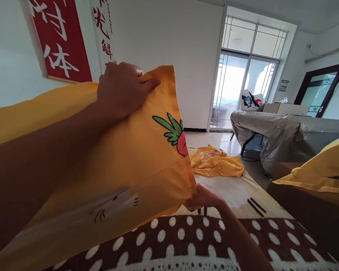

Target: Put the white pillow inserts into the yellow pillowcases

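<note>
A yellow pillowcase with a cartoon print of a red root with green leaves and a whiskered face is stretched up before me. Whether a pillow fills it is hidden. My left hand is closed on its upper edge, near the top right corner, with the thumb lying over the cloth. Lower down, my right hand grips the bottom right corner, its fingers partly behind the fabric. Between the two hands runs the hemmed right edge.
Below lies a brown and cream dotted blanket. Crumpled yellow cloth rests farther back on it. To the right, more yellow fabric tops a brown box. Plastic-covered furniture stands beyond, near the glass sliding doors.
</note>
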Available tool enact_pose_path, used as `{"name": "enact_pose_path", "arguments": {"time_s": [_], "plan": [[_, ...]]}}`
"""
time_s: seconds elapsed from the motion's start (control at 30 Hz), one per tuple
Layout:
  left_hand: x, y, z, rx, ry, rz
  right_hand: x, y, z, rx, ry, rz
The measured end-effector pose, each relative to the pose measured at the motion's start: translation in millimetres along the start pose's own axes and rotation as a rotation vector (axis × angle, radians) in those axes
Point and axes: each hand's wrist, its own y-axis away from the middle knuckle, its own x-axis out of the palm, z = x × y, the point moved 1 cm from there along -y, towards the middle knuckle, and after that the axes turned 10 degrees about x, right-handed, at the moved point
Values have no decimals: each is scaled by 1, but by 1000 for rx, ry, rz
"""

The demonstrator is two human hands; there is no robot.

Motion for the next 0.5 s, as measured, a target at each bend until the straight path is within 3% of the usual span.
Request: {"name": "enact_pose_path", "arguments": {"time_s": [0.17, 0.4, 0.5], "plan": [[10, 7, -2, 89, -29, -18, 26, -14, -5, -17, -96, -90], [26, 12, -15, 112, 3, 2, -17, -3, -27, -7, -21, -201], [33, 17, -21, 143, 10, 30, -27, 4, -19, -31, 3, -156]]}}
